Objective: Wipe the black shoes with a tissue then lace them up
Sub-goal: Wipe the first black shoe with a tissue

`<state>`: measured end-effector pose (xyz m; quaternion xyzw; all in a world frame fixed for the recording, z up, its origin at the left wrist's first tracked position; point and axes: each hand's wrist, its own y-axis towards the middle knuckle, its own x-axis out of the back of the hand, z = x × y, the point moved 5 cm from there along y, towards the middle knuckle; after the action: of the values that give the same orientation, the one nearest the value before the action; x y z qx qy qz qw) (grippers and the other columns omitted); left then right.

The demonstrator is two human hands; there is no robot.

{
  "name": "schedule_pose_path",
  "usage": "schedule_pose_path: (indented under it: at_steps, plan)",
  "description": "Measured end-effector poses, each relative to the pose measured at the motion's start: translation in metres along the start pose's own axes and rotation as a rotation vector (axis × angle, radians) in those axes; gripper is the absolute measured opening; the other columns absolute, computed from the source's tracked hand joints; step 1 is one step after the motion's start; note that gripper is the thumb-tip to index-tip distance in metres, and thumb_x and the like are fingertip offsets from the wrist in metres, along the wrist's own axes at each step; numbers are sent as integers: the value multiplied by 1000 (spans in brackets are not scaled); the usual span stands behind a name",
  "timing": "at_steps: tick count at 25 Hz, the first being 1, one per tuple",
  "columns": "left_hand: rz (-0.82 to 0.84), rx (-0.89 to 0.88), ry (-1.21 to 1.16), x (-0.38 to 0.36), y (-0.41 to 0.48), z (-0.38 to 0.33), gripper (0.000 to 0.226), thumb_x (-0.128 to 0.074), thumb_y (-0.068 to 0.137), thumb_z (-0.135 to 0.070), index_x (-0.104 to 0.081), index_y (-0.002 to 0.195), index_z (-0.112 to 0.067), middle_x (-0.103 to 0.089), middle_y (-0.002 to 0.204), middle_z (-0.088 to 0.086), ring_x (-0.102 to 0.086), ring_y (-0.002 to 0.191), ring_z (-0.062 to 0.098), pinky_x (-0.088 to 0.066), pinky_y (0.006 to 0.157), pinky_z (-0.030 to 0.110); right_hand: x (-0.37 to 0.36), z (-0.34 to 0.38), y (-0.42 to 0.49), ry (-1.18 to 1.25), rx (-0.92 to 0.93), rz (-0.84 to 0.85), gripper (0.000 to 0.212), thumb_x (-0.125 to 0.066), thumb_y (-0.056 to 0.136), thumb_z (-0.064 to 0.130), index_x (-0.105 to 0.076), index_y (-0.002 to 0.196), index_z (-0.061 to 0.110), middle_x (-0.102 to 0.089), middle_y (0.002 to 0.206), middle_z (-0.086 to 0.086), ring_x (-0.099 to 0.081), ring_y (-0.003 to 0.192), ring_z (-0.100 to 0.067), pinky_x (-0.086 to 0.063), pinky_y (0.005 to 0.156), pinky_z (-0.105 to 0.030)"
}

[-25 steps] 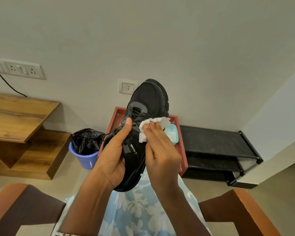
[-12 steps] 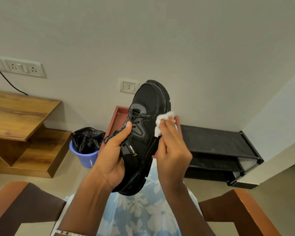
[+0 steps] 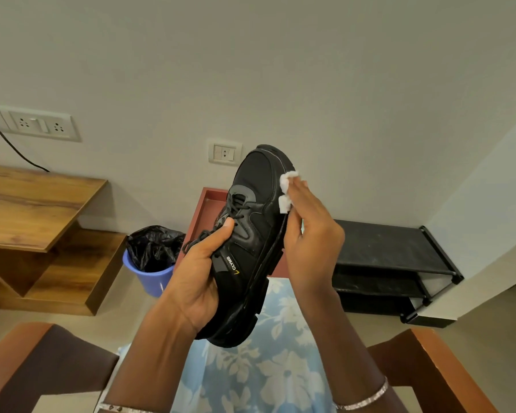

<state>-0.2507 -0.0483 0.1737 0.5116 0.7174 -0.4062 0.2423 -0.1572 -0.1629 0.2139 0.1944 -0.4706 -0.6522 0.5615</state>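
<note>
A seated person's left hand (image 3: 197, 272) curls round the heel end of 1 black shoe (image 3: 256, 204), thumb pressed on the laces (image 3: 236, 210). It holds the shoe toe-up above a floral-print lap (image 3: 265, 368). The right hand (image 3: 310, 234), fingers straight and pressed together, flattens a white tissue (image 3: 286, 180) against the sole's edge just beside the toe (whether the thumb also pinches the tissue cannot be told).

The wiping step appears to be under way, with lacing not yet done. The stroke would go best with the left hand's firm hold steadying the shoe. The right hand should run along the sole's seam and ridges, and the tissue should be refolded to a clean face as it soils. The laces lie loose under the left thumb, and the tissue could snag on them.

Below and to the outside of the left hand, a blue bin (image 3: 149, 281) with a black liner (image 3: 155, 245) stands on the floor, handy for the spent tissue. A red tray (image 3: 206, 210) sits directly beyond both hands, partly hidden by the shoe. A low black rack (image 3: 385, 245) stands to the outside of the right hand, a wooden shelf unit (image 3: 36, 198) far out past the left. 2 chair arms (image 3: 429, 353) flank the wrists and could crowd the elbows. No 2nd shoe is in view.
</note>
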Motion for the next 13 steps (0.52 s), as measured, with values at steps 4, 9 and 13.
schedule_pose_path:
  at_steps: [4, 9, 13]
  plan:
    - [65, 15, -142, -3, -3, -4, 41, -50, 101, -32, -75, 112, -1, -70, 123, 19, -70, 110, 30, -53, 97, 48, 4, 21, -44, -50, 118, 3, 28, -49, 103, 8, -69, 121, -4, -66, 128, -15, -60, 128, -26, -46, 110, -32]
    - [74, 6, -148, 2, -2, -8, 41, -48, 102, -31, -76, 109, -1, -70, 122, 19, -71, 108, 29, -55, 93, 45, -2, 23, -61, -125, 158, 81, 35, -42, 107, 14, -65, 125, -4, -63, 134, -16, -56, 131, -26, -45, 111, -37]
    - [62, 5, -59, -1, -4, -9, 36, -53, 97, -29, -77, 107, -5, -72, 119, 17, -73, 102, 29, -54, 93, 47, -12, 14, -20, -32, 88, 122, 49, -25, 109, 22, -57, 136, -3, -55, 144, -14, -46, 140, -27, -29, 122, -37]
